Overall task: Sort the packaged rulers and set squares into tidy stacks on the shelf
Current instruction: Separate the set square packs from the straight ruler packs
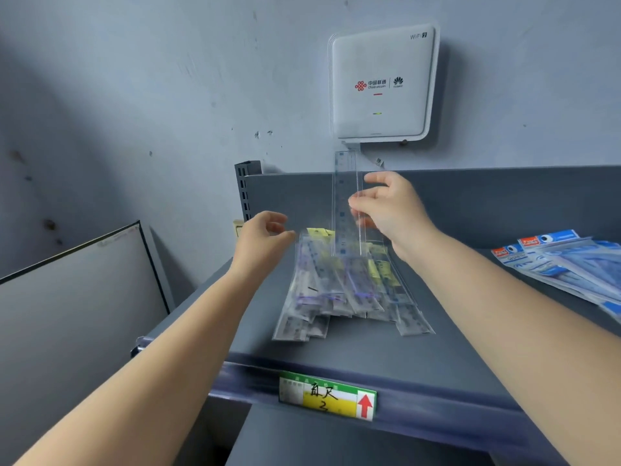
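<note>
A loose pile of clear-packaged rulers [342, 290] lies fanned out on the grey shelf [369, 348], some with yellow or purple print. My right hand [389, 210] holds one clear packaged ruler [346, 183] upright above the back of the pile, pinched near its middle. My left hand [265, 237] hovers at the pile's left rear corner, fingers curled and apart, with a blurred package edge just by the fingertips. Blue-and-white set square packages [564, 264] lie overlapped on the shelf's right side.
A white WiFi router [379, 85] hangs on the wall above the shelf's back panel. A green and yellow price label [327, 396] sits on the shelf's front rail. A framed board [77, 290] leans at the left beside a slotted shelf upright [245, 190].
</note>
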Tool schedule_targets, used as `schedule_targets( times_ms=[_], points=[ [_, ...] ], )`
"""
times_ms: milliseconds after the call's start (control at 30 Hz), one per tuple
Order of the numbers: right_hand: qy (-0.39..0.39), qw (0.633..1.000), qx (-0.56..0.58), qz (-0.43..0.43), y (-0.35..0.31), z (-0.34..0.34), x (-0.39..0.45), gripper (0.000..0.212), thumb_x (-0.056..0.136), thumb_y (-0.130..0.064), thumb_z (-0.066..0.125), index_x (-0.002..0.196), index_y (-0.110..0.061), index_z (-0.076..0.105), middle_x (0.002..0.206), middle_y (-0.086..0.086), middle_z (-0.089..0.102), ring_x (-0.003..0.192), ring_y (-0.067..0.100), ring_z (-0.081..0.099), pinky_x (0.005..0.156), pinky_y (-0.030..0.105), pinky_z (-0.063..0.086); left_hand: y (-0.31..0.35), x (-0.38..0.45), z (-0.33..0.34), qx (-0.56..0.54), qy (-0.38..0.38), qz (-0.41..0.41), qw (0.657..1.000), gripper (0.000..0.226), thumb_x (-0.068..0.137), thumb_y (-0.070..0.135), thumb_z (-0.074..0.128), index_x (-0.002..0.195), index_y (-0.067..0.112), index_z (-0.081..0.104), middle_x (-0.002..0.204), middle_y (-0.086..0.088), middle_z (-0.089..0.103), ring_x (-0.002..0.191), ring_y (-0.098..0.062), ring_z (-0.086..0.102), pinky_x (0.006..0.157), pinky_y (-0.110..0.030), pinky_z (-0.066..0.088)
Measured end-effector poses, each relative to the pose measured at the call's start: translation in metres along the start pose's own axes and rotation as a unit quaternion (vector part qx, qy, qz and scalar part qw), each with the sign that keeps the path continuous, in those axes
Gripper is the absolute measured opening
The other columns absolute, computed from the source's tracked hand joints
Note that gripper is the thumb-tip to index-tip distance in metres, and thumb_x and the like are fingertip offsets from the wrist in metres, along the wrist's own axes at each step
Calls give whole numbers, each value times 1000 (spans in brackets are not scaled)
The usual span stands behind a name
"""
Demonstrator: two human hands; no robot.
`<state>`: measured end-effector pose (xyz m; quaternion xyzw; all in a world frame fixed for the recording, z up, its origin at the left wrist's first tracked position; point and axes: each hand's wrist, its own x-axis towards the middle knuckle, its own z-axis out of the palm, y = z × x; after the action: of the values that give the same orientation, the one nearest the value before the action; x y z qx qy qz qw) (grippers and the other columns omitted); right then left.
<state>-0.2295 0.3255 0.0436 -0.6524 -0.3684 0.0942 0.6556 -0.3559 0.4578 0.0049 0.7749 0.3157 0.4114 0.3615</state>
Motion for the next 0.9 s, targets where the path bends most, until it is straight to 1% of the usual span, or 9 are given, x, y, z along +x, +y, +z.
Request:
schedule_targets(
  times_ms=[33, 100, 167, 267, 367, 467, 567, 700, 900],
  points=[
    [-2, 995, -104, -1, 3, 3, 1, 54, 85, -9, 61, 133, -6, 37, 103, 4, 60, 81, 19, 56, 72, 29, 44, -3, -1, -3, 10, -6, 6, 1000, 26, 87, 13, 59, 113, 12, 60, 96, 1, 57, 68, -5, 49, 55, -20, 38],
    [-18, 949, -315, -2, 12, 4, -1, 60, 86, -15, 61, 138, -6, 31, 125, 9, 50, 102, 23, 52, 77, 29, 40, -6, -5, -6, 40, -18, 22, 999, 24, 88, 13, 56, 112, 14, 60, 96, 2, 57, 68, -5, 49, 54, -21, 38],
    [-25, 913, -406, -37, 18, 1, -9, 54, 88, -16, 58, 137, -10, 36, 133, 7, 45, 114, 24, 49, 84, 31, 41, -6, -9, -6, 76, -37, 47, 995, 25, 88, 14, 54, 112, 16, 59, 100, 2, 57, 72, -9, 51, 56, -23, 39],
    [-16, 878, -468, -94, 16, -10, -29, 39, 90, -18, 52, 129, -16, 46, 126, 1, 50, 110, 22, 50, 79, 31, 44, 3, -18, -2, 161, -64, 92, 981, 28, 88, 17, 54, 116, 17, 58, 109, 1, 58, 91, -17, 55, 75, -29, 46],
    [-27, 830, -544, -123, 11, -27, -44, 31, 92, -20, 47, 123, -19, 49, 121, -1, 53, 109, 22, 50, 73, 30, 40, 19, -28, 11, 297, -79, 172, 936, 34, 90, 25, 53, 123, 18, 54, 118, 0, 57, 109, -23, 52, 88, -34, 44],
    [-31, 789, -600, -128, 9, -51, -57, 31, 94, -26, 44, 124, -20, 49, 121, -2, 52, 113, 21, 47, 73, 30, 36, 39, -39, 31, 381, -86, 233, 890, 37, 93, 32, 48, 128, 20, 49, 122, -1, 55, 112, -25, 49, 88, -34, 38],
    [-26, 752, -646, -129, 10, -82, -70, 32, 94, -30, 43, 124, -20, 49, 122, -1, 52, 115, 22, 46, 76, 31, 35, 61, -54, 56, 409, -86, 271, 867, 34, 93, 32, 45, 123, 18, 50, 119, -1, 55, 110, -24, 49, 86, -32, 36],
    [-31, 715, -688, -121, 12, -131, -91, 33, 95, -33, 41, 124, -19, 49, 119, 0, 52, 113, 23, 46, 75, 32, 33, 93, -80, 97, 418, -96, 298, 853, 31, 91, 30, 46, 119, 17, 53, 113, 0, 55, 108, -24, 49, 82, -31, 33],
    [-21, 689, -718, -98, 16, -216, -121, 32, 94, -35, 41, 119, -18, 51, 120, 1, 53, 115, 24, 46, 79, 33, 36, 143, -128, 167, 415, -126, 330, 838, 31, 91, 29, 44, 118, 16, 51, 115, 0, 55, 108, -25, 49, 80, -30, 30]
  ],
)
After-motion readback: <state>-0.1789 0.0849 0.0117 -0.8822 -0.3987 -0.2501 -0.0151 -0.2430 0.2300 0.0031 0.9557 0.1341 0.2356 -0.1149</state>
